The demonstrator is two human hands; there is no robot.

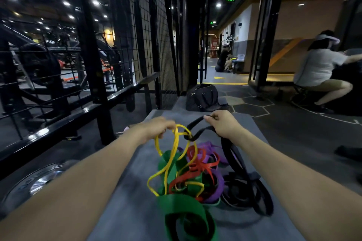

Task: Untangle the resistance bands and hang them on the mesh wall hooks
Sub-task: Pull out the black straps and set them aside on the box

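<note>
Left hand: left hand (158,128) at 12 o'clock of the pile, fingers curled round the top loop of the yellow band (172,154), lifting it clear of the heap.
Right hand: right hand (223,125) at 1 o'clock of the pile, thumb and fingers pinching the black band (197,133); the strap is drawn up and bends under the fist.
Crossing: yellow band and black band are hooked through each other between the two hands, touching at the knot.
Pile: tangled resistance bands lie on the grey table (121,211). Green band (186,219), wide, coils at 6 o'clock. Red band (195,172) at centre, threaded through yellow. Purple band (215,184) at 3 o'clock of red, partly under it. More black loops at 4 o'clock, resting on the table top.
Mesh wall: black mesh wall (145,31) stands at 11 o'clock, well apart from the hands; hooks cannot be made out.
Surroundings: dark bag (202,96) on the floor at 12 o'clock past the table end. Weight plate (35,184) on the floor at 8 o'clock. A seated person (317,68) at 2 o'clock, far off.
</note>
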